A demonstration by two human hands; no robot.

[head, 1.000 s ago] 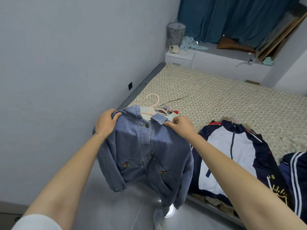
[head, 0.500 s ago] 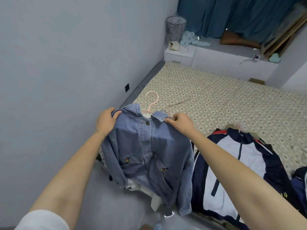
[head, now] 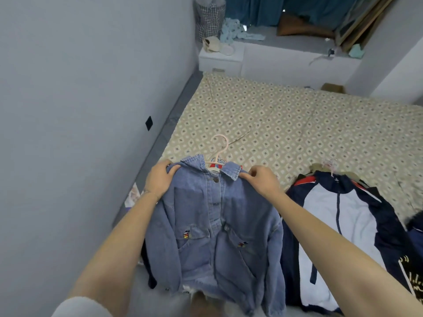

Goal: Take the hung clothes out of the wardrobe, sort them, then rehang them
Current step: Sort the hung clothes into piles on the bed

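A blue denim jacket [head: 212, 227] on a pink hanger [head: 219, 150] lies front up at the bed's near left corner, on top of other clothes. My left hand [head: 160, 179] grips its left shoulder. My right hand [head: 263, 180] pinches its right shoulder beside the collar. To the right lies a navy and white zip jacket [head: 343, 225] on its own hanger [head: 329, 165]. The clothes under the denim jacket are mostly hidden.
The bed [head: 286, 124] has a beige patterned cover. A grey wall [head: 80, 110] runs close along the left. At the back stand a white cabinet [head: 219, 60], a checked basket [head: 209, 17] and blue curtains [head: 258, 8]. Dark clothing [head: 414, 236] lies at the far right.
The denim jacket has come down and forward from hanging beside the bed onto the pile at the bed's corner. Both hands have kept their hold on its shoulders.
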